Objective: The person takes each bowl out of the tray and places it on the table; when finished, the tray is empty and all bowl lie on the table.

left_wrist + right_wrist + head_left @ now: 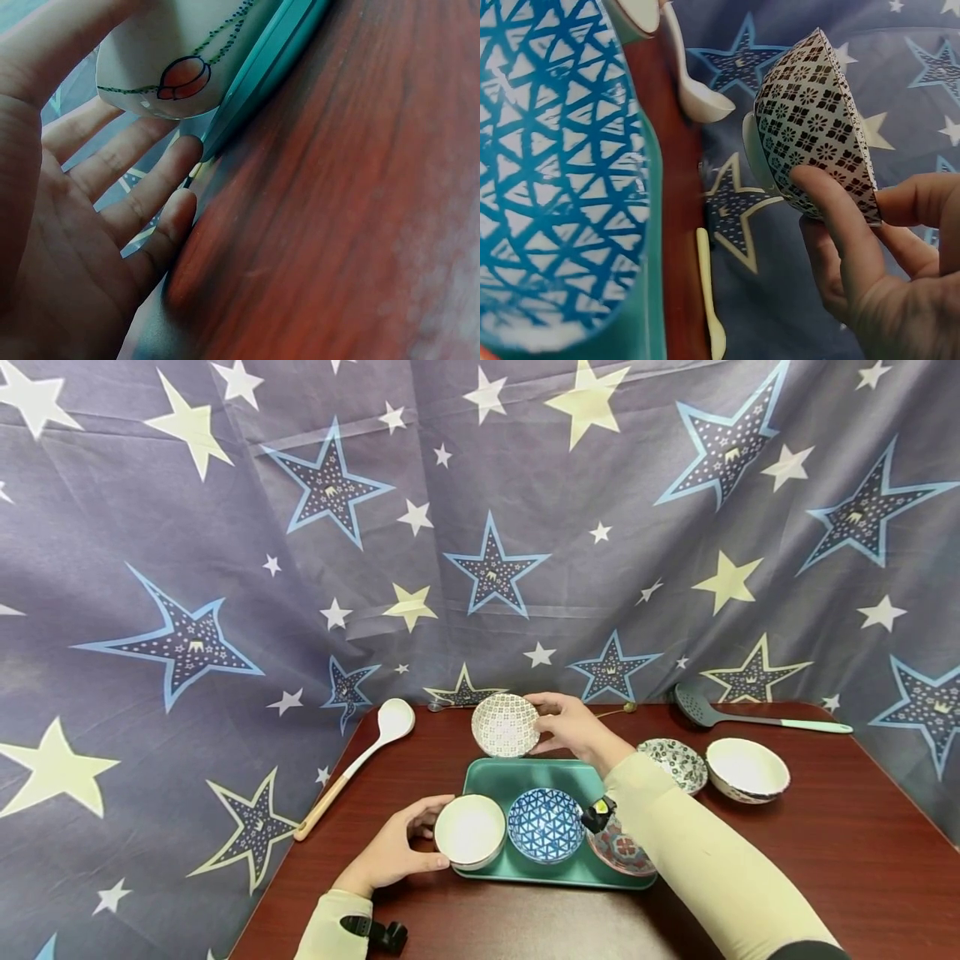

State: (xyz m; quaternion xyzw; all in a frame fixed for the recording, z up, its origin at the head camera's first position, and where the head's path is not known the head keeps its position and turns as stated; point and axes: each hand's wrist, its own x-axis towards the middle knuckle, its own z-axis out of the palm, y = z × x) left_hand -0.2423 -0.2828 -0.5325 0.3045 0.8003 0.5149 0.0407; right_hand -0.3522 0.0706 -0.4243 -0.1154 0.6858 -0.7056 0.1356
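My right hand [573, 727] pinches the rim and side of a small bowl with a dark floral-tile pattern [810, 127]. That bowl is held up past the tray's far edge, its inside facing the head camera. At the left end of the green tray [555, 883], my left hand [405, 847] holds a white bowl [470, 831], thumb on the near side and fingers round the far side. A red flower and green dotted lines decorate its outside [184, 75]. Beside it on the tray sit a blue-and-white triangle-pattern bowl [546, 825] and a red patterned bowl [622, 847], partly hidden by my right forearm.
A white ladle [394, 722] with a wooden handle lies at the table's left edge. Right of the tray stand a black-and-white floral bowl [675, 763] and a white-inside bowl [747, 769]. Behind them lies a dark slotted turner [697, 706]. A starry curtain [495, 468] hangs behind the table.
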